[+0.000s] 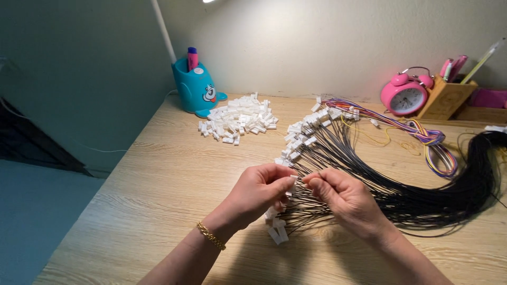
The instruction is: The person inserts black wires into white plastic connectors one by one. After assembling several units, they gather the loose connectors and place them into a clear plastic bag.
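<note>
Two hands: the left hand [259, 191] pinches a small white connector housing [291, 184] in closed fingers; the right hand [343, 198] nips one thin black wire [338, 158] at its tip, just beside the housing.
Handling: the housing looks light, hard and slick, likely easy to drop; best held by its flat sides. The wire looks limp, so a grip close to the end seems wise.
Look: tiny white plastic block; black leads fanned over the tabletop [158, 195], many capped white.
Nearby: a pile of loose housings [237, 120], coloured wires [422, 137], a pink alarm clock [405, 97].
</note>
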